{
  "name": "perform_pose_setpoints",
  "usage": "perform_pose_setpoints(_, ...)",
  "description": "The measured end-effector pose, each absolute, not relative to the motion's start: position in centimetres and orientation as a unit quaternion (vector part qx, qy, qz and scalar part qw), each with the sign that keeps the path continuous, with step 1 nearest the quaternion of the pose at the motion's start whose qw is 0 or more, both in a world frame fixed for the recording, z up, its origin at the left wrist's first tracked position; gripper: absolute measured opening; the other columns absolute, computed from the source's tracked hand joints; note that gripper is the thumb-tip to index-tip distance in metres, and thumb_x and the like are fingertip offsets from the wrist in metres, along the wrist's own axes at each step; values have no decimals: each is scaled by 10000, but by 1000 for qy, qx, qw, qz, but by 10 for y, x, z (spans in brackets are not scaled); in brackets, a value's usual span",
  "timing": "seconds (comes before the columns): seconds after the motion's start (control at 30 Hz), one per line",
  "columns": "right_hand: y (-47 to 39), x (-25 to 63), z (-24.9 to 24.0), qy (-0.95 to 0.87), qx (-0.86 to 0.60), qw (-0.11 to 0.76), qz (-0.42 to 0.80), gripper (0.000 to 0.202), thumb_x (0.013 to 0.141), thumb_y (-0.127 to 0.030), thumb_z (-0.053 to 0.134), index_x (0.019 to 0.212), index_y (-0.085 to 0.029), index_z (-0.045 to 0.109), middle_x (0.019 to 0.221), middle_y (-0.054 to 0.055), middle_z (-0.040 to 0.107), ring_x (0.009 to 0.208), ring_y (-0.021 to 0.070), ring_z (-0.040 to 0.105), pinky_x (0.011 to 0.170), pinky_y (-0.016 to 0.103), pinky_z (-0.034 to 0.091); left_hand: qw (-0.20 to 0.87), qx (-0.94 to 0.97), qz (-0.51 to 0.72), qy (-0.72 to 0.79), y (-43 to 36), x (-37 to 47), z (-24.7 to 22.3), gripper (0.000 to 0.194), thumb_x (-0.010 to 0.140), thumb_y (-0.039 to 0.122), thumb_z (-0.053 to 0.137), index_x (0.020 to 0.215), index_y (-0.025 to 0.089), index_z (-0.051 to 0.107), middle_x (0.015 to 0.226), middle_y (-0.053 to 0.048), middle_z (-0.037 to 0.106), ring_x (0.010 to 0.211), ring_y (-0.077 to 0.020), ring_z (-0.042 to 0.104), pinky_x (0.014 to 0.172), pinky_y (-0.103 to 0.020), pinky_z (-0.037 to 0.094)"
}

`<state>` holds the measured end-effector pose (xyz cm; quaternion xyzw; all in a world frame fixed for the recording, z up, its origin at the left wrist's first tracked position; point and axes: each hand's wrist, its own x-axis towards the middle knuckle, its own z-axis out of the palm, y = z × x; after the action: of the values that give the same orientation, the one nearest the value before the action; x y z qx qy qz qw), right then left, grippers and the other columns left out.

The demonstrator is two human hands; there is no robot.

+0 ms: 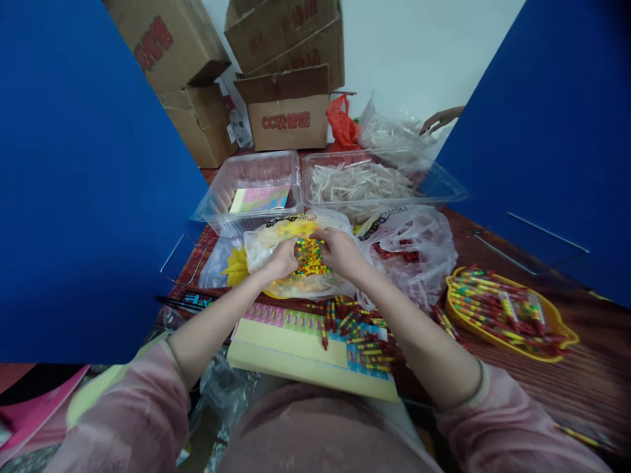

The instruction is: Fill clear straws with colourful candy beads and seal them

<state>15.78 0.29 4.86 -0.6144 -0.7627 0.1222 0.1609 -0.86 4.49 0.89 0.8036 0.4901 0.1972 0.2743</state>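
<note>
My left hand (286,258) and my right hand (341,252) are over an opened white plastic bag (261,248) on the table. Between them shows a heap of small round candies (313,257), yellow, red and green. The fingers of both hands are bent down at the sides of the heap, their tips partly hidden; what they pinch is too small to tell. In front of the bag lies a cream sheet of printed labels (290,345), with several candy-filled tubes (362,328) scattered across its right part.
A yellow basket (456,312) of filled tubes stands right. Behind are a clear tray (217,197) with label sheets, another holding white straws (355,182), and cardboard boxes (290,125). A bag of red pieces (428,243) lies right of centre. Blue panels (89,197) flank the table; another person's hand (438,120) shows behind.
</note>
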Motion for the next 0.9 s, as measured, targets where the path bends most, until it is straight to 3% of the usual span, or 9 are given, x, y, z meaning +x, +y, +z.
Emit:
perform_pose_setpoints(0.1, 3, 157, 45, -745, -655, 55, 114, 389, 849, -18, 473, 1152, -86, 709, 1129, 188, 721, 1076, 253, 676, 888, 262, 471, 98, 827, 30, 553, 38, -12, 22, 482, 755, -71, 516, 1196, 99, 611, 1110, -187, 703, 1059, -283, 675, 915, -359, 517)
perform_pose_setpoints(0.2, 6, 149, 43, -736, -665, 27, 125, 392, 840, 8, 469, 1156, -38, 695, 1151, 233, 707, 1068, 269, 685, 863, 272, 478, 65, 824, -27, 562, 35, -5, 29, 472, 788, -102, 458, 1198, 81, 603, 1124, -220, 694, 1113, -290, 663, 958, -375, 496)
perform_pose_setpoints(0.37, 14, 140, 40, -741, -649, 48, 164, 386, 846, -54, 498, 1168, -94, 707, 1152, 168, 736, 1022, 220, 696, 829, 230, 483, 82, 829, -28, 553, 39, 8, 28, 408, 836, -51, 448, 1192, 72, 603, 1170, -215, 692, 1139, -305, 656, 964, -377, 492)
perform_pose_setpoints(0.57, 18, 142, 37, -726, -625, 176, 227, 523, 803, -57, 506, 1288, -143, 681, 1253, 123, 711, 1131, 238, 674, 948, 277, 488, 139, 831, 45, 536, 45, -2, 13, 455, 767, 21, 564, 1209, 122, 604, 1149, -170, 711, 1115, -313, 664, 897, -357, 523)
perform_pose_setpoints(0.73, 14, 141, 42, -721, -620, 240, 197, 500, 787, -42, 509, 1231, -128, 721, 1215, 127, 729, 1151, 248, 667, 1000, 298, 478, 240, 821, 163, 492, 48, -10, 1, 555, 657, 5, 593, 1199, 118, 616, 1119, -134, 716, 1067, -296, 666, 899, -364, 529)
perform_pose_setpoints(0.9, 10, 141, 45, -732, -591, 292, 173, 394, 803, -73, 546, 1115, -151, 774, 1101, 119, 756, 985, 241, 691, 921, 320, 505, 330, 795, 246, 445, 49, -10, -3, 591, 597, -2, 573, 1176, 105, 612, 1094, -79, 719, 1040, -252, 653, 922, -358, 531)
